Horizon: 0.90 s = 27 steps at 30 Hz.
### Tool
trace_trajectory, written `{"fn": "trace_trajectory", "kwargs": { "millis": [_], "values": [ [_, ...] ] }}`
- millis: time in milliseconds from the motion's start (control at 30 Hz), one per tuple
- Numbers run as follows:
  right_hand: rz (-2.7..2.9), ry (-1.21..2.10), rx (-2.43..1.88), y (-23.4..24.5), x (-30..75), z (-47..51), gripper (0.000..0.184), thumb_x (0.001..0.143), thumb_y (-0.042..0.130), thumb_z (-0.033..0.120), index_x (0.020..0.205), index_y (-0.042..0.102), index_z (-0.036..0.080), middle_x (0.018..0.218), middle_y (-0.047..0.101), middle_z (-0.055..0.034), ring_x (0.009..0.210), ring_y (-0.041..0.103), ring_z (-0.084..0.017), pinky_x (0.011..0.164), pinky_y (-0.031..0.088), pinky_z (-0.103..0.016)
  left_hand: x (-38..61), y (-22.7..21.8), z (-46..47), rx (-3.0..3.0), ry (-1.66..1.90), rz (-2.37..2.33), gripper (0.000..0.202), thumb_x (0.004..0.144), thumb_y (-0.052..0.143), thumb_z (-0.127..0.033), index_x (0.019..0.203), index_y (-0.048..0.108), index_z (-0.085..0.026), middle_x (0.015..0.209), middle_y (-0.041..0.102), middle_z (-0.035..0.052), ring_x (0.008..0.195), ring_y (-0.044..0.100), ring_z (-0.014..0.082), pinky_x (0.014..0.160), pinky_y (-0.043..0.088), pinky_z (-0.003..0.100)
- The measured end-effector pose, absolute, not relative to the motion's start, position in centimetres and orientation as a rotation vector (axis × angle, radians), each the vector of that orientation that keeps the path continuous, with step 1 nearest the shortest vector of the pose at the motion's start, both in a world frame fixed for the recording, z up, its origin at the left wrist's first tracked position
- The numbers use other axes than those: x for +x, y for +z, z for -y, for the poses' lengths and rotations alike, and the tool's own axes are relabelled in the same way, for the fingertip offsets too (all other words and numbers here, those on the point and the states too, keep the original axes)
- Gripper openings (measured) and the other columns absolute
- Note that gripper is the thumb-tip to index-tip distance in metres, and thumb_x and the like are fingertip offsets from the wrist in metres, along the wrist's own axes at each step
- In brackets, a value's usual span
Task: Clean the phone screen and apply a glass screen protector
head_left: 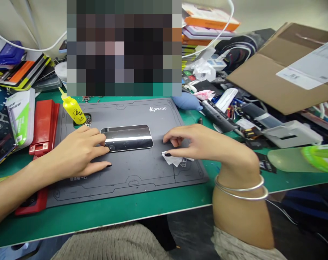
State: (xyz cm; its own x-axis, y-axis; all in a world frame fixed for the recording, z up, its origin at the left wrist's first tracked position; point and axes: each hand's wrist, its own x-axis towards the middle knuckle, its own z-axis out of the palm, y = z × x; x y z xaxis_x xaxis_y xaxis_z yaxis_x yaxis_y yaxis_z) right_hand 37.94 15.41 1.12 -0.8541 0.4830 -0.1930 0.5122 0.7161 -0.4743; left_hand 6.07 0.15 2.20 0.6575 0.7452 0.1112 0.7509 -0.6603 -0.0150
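A black phone (130, 137) lies face up on the grey work mat (142, 173), its glass reflecting a light strip. My left hand (77, 153) rests on the mat at the phone's left end, fingertips touching it by the home button. My right hand (204, 144) is just right of the phone, fingers curled and pinching a small white wipe (174, 159) against the mat. Two silver bangles (241, 187) sit on my right wrist.
A yellow squeeze bottle (73, 107) stands at the mat's back left, beside red cases (43, 126). Packaged goods lie at far left. Tools, cables and a white device (291, 133) crowd the right, with a cardboard box (285, 65) behind. The green table edge (126, 216) is close to me.
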Motion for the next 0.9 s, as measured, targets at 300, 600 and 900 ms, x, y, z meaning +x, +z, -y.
{"fn": "trace_trajectory", "kwargs": {
  "millis": [300,600,900],
  "values": [
    [-3.058,-0.842,0.913,1.4,36.8,-14.6,0.024,0.084,0.065,0.043,0.094,0.065,0.021,0.087,0.069,-0.0048,0.079,0.065,-0.02,0.075,0.05,-0.034,6.3,1.9,0.0,-2.758,-0.074,1.326,0.033,0.097,0.056,-0.044,0.102,0.074,-0.017,0.09,0.061,0.0106,0.075,0.053,0.0231,0.071,0.044,0.037],
    [-3.362,-1.009,0.954,0.4,35.3,-14.2,0.025,0.086,0.068,0.035,0.106,0.059,0.023,0.112,0.068,-0.0101,0.103,0.065,-0.026,0.091,0.055,-0.043,5.5,0.7,-0.4,-2.76,-0.227,1.374,0.027,0.097,0.055,-0.037,0.11,0.07,-0.018,0.111,0.063,0.0142,0.094,0.059,0.0267,0.082,0.049,0.041],
    [-3.251,-1.36,0.835,-1.9,33.5,-13.7,0.033,0.083,0.07,0.029,0.113,0.055,0.025,0.126,0.061,-0.0102,0.12,0.061,-0.027,0.102,0.054,-0.049,4.9,-0.2,-0.9,-2.683,-0.284,1.661,0.047,0.093,0.059,-0.037,0.132,0.055,-0.012,0.132,0.058,0.0212,0.117,0.058,0.035,0.097,0.05,0.051]
  ]
}}
